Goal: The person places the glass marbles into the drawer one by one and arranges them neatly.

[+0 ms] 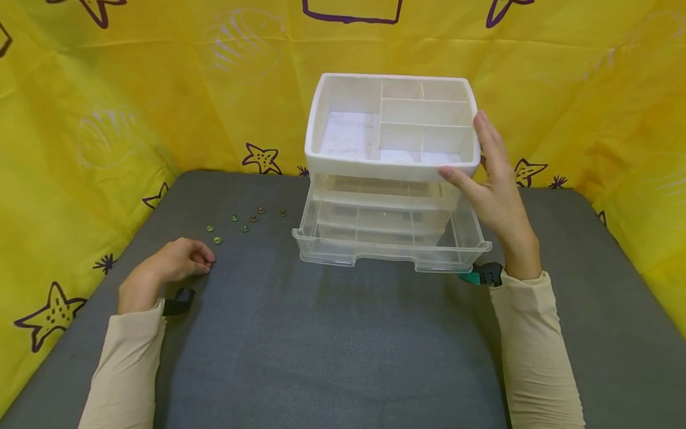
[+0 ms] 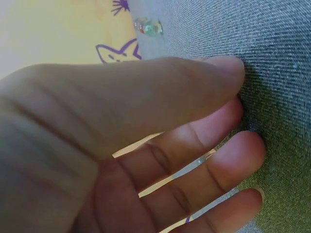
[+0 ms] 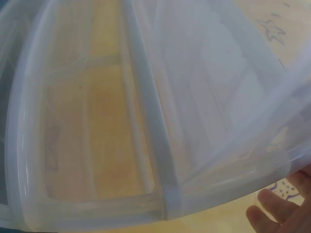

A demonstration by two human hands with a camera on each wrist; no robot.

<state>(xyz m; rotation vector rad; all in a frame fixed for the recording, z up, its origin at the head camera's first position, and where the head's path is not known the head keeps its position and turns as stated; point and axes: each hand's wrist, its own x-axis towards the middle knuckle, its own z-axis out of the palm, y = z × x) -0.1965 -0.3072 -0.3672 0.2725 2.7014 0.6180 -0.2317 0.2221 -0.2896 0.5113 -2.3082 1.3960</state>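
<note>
Left hand (image 1: 174,262): fingertips nearly meeting; whether holding anything, cannot tell. Just beyond it: small, round, greenish glassy beads (image 1: 245,229). To its right: open clear plastic drawer (image 1: 327,250) beneath compartmented white plastic tray (image 1: 386,168); right hand (image 1: 498,199) grips tray's right corner.

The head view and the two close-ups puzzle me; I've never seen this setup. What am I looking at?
There is no machine here, just a person's two bare hands. The wide picture comes from a camera on the head, looking down; each close-up comes from a camera on one wrist.

On the grey table lie small shiny pieces and a white storage box with a clear drawer pulled out. The right hand rests against the box's upper corner. The left hand has its fingertips down at the table; whether it pinches something tiny, I cannot tell.
</note>
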